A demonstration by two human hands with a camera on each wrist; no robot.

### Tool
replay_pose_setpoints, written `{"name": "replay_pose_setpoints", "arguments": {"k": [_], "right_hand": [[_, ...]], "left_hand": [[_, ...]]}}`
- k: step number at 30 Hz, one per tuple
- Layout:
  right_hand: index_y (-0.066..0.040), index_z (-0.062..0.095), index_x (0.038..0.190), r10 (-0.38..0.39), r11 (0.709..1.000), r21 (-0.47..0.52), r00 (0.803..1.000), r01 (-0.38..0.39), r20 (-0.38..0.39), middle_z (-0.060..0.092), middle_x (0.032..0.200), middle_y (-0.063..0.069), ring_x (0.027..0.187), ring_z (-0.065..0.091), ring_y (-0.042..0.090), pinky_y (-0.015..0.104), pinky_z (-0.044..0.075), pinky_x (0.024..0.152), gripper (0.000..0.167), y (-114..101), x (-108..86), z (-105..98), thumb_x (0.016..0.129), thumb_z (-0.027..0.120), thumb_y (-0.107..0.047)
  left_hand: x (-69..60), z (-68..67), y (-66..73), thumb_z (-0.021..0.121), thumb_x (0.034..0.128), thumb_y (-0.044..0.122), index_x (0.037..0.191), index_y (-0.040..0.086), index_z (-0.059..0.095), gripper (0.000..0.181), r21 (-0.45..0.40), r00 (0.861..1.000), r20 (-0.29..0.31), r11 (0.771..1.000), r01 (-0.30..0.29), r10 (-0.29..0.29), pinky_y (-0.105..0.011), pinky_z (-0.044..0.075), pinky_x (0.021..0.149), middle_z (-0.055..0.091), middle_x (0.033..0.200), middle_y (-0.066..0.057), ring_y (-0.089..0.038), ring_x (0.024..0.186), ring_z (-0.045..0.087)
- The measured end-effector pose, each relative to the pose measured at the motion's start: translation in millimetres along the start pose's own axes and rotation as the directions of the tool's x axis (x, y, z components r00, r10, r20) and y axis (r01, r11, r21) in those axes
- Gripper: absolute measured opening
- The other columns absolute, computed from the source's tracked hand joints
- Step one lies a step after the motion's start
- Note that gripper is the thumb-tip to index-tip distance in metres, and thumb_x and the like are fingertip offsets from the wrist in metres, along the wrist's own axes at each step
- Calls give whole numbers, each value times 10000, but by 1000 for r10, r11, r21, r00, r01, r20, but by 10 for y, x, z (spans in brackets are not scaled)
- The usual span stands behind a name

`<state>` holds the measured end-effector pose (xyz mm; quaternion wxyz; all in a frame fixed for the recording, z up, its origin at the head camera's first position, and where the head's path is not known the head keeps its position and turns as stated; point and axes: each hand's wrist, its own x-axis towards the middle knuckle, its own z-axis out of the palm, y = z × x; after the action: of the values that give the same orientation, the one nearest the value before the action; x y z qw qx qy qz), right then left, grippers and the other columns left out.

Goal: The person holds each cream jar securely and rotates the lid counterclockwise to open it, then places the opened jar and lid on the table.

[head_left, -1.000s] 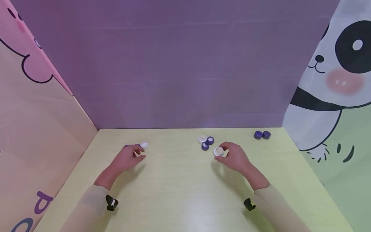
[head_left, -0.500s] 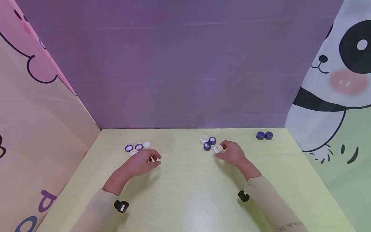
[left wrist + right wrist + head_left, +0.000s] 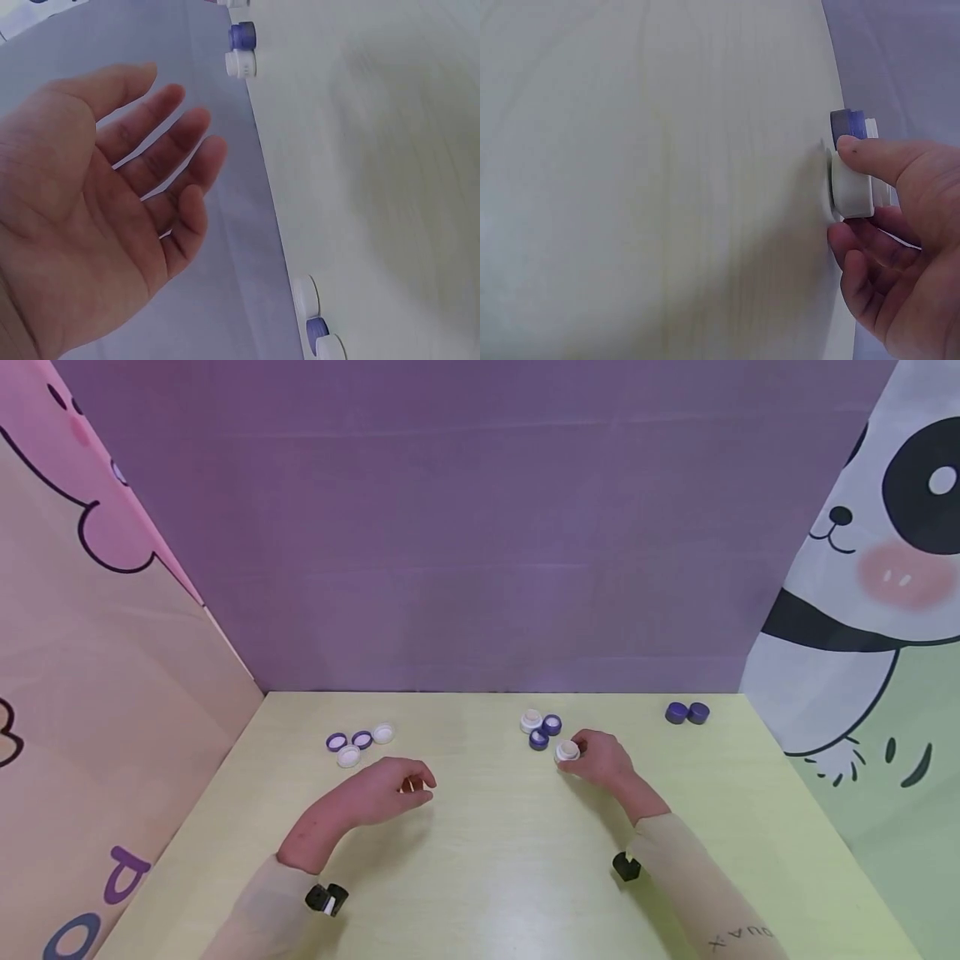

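Note:
My right hand [image 3: 603, 758] pinches a small white jar [image 3: 567, 751] between thumb and fingers. The right wrist view shows this white jar [image 3: 852, 186] lidless, its threaded neck bare, at or just above the tabletop; which I cannot tell. Beside it stand another white jar [image 3: 531, 720] and two small purple jars [image 3: 552, 724], all lidless. My left hand [image 3: 390, 789] is in the air, holding nothing; its fingers [image 3: 161, 146] bend loosely in the left wrist view. Behind it lie two white lids [image 3: 348, 756] and two purple lids [image 3: 337, 742], undersides up.
Two purple pieces [image 3: 677, 712], plain tops up, stand together at the far right of the pale wooden table [image 3: 480, 860]. A purple backdrop [image 3: 480, 527] rises along the back edge. Printed panels flank the table, a panda [image 3: 907, 572] on the right one.
My left hand has drawn away from the lids, to the right and nearer, uncovering them. My right hand keeps its pinch on the white jar, almost in place. The view has shifted slightly.

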<state>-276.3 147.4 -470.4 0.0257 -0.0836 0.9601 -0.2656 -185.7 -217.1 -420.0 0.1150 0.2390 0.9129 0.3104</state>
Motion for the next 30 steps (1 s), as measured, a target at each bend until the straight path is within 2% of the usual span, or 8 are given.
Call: {"name": "replay_pose_setpoints", "arguments": {"k": [7,12,16,20,23,26,30], "right_hand": [[-45,655,1070,18,1000,14,1000,-18,11,670,963,58,799,582,199,353,474,712,426,39,-2,31,776,807,-313],[-24,628,1096,-9,1000,26,999,8,35,656,971,74,831,580,216,374,478,750,478,70,15,22,747,834,-276],[11,594,1156,-45,999,-27,995,47,94,631,1001,108,871,576,246,408,477,795,561,123,44,-72,727,844,-249],[4,596,1167,-46,994,-96,989,60,143,620,1008,113,877,573,251,415,475,802,552,234,73,-222,747,825,-272],[5,601,1152,-12,993,-112,987,30,161,624,1020,128,891,576,265,424,472,805,507,362,95,-347,789,785,-297],[14,607,1116,46,990,-139,990,-27,135,635,1027,130,891,579,262,422,470,782,451,520,105,-469,841,720,-326],[-31,577,813,184,975,-140,981,-175,57,560,740,41,670,503,198,348,404,588,350,741,106,-587,879,634,-370]], "left_hand": [[7,48,1,616,956,173,1081,90,662,157,-41,1000,20,999,20,-19,-317,485,666,602,853,53,-174,772,566],[18,93,-30,623,950,161,1095,73,682,180,-45,1000,25,999,11,-10,-306,493,693,635,875,40,-156,792,580],[27,135,-51,657,928,142,1082,64,716,183,-62,1000,6,998,13,-13,-293,505,681,663,884,61,-128,785,591],[43,187,-74,682,914,145,1060,76,724,167,-95,1000,-16,995,4,-6,-289,507,659,661,870,71,-133,784,588],[64,217,-62,686,911,148,1065,78,711,170,-96,1000,-22,995,-17,15,-286,504,652,641,854,83,-142,792,579],[87,244,-39,687,910,142,1088,75,700,191,-88,999,-28,996,-27,24,-282,502,660,629,859,96,-138,812,575],[109,283,-34,694,905,151,1111,75,692,220,-96,999,-28,995,-19,16,-283,500,678,632,892,100,-131,840,571]]}}
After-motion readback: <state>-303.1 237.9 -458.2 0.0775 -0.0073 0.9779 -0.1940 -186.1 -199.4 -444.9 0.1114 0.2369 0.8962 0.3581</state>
